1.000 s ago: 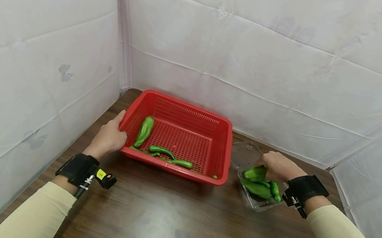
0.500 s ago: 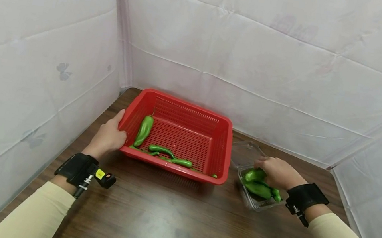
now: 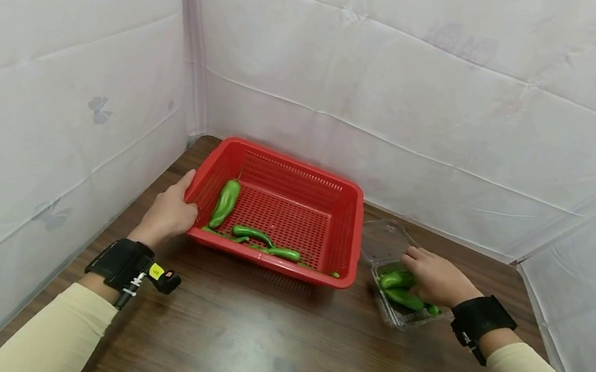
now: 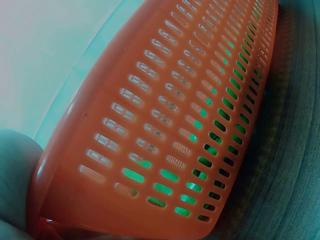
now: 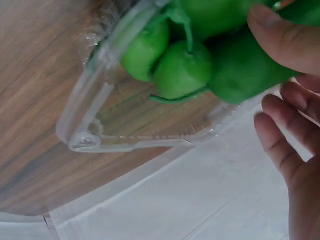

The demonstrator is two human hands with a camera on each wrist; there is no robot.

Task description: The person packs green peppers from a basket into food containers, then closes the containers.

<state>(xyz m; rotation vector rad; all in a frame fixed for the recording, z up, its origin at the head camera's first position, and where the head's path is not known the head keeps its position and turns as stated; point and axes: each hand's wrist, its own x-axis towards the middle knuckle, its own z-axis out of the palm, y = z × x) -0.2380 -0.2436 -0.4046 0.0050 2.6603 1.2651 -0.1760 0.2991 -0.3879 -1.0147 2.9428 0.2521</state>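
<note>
My left hand [image 3: 169, 212] grips the left rim of a red plastic basket [image 3: 351, 231], which the left wrist view shows from its slotted side. Inside lie a large green pepper [image 3: 225, 204] and several thinner ones along the near wall. At the right, my right hand [image 3: 443, 278] is over a clear plastic clamshell box [image 3: 393, 318] holding several green peppers [image 3: 402, 298]. In the right wrist view the thumb [image 5: 287, 42] lies against a pepper [image 5: 245, 70], with the other fingers [image 5: 277, 140] spread loosely along its far side. The hand hides part of the box.
The box's clear lid [image 3: 384, 236] lies folded back toward the rear wall, beside the basket. A brown wooden table [image 3: 266, 339] carries everything. White patterned sheeting [image 3: 346, 79] walls in the back and both sides.
My right hand has lowered slightly and shifted right over the box; the pepper near its fingers lies lower and flatter among the others. My left hand and the basket have hardly moved.
</note>
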